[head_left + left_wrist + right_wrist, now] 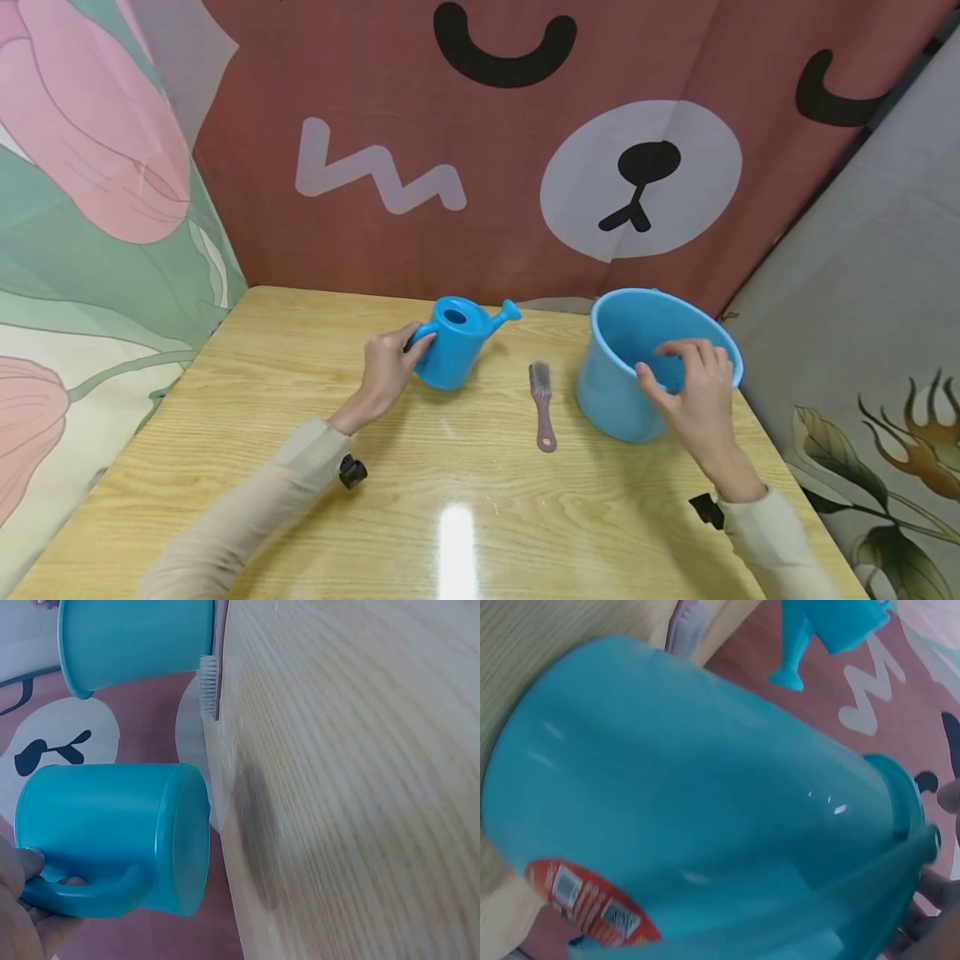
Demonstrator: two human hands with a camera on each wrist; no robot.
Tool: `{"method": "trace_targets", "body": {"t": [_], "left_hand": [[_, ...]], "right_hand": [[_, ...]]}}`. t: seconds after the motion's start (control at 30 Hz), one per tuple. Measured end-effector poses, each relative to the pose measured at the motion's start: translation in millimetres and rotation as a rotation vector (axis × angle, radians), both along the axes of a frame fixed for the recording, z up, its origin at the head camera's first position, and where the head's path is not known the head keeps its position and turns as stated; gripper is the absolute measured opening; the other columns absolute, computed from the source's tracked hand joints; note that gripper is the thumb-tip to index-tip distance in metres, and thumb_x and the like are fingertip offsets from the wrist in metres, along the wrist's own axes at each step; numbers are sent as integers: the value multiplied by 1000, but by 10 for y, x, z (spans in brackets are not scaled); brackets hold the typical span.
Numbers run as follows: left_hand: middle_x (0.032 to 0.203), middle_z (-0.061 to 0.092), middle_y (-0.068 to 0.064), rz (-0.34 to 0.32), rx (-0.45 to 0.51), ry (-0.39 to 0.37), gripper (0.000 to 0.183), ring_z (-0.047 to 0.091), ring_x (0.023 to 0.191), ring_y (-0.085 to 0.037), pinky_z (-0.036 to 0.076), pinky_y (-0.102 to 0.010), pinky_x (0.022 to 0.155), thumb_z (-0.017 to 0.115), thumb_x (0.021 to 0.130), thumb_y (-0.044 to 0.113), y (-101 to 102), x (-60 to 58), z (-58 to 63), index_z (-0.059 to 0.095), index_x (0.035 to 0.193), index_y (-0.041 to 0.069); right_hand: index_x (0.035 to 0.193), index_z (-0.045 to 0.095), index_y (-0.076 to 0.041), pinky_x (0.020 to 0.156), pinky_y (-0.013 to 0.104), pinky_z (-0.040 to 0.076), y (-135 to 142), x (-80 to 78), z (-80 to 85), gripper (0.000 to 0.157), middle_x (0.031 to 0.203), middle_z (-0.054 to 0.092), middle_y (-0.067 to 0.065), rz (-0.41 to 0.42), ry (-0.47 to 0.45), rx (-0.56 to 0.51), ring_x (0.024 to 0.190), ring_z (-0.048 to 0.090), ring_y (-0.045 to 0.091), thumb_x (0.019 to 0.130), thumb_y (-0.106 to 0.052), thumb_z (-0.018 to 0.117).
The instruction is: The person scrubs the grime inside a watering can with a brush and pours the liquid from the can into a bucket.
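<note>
My left hand grips the handle of a small blue watering can, its spout towards the right. The left wrist view shows the can held above the table, with its shadow below. Over the near right rim of a light blue bucket is my right hand, thumb and fingers bent and spread apart with nothing between them. In the right wrist view, its fingers show beside the bucket's rim; whether they touch it I cannot tell. The bucket's handle hangs down its side.
Between the can and the bucket lies a purple-handled brush with pale bristles. All stand on a wood-grain table. A brown cloth with a bear face hangs behind, with patterned cloths at both sides. A red label is on the bucket.
</note>
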State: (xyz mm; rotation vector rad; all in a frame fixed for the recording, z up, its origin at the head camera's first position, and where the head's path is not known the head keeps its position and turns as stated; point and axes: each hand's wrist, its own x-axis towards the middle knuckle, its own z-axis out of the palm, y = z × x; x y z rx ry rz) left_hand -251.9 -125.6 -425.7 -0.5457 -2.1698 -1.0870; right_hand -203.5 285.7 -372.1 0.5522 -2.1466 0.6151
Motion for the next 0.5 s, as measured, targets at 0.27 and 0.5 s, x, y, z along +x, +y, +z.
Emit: {"method": "trace_targets", "body": {"t": [0.27,0.5], "left_hand": [[66,64,-9,10,-1,-7,17,64,58,-16,57,-34,59,67,95,10,9,-5,25,66,82,0],[70,67,-12,8,-5,-7,18,68,63,-21,60,-38,63,67,96,12,28,-29,61,67,84,-1]], "right_hand": [[120,62,4,93,67,31,164,106,92,49,123,55,28,-82,-210,-34,116,44,48,85,-26,77],[137,47,8,97,73,28,263,178,139,69,138,44,33,-155,-341,-18,126,36,53,91,-37,71]]}}
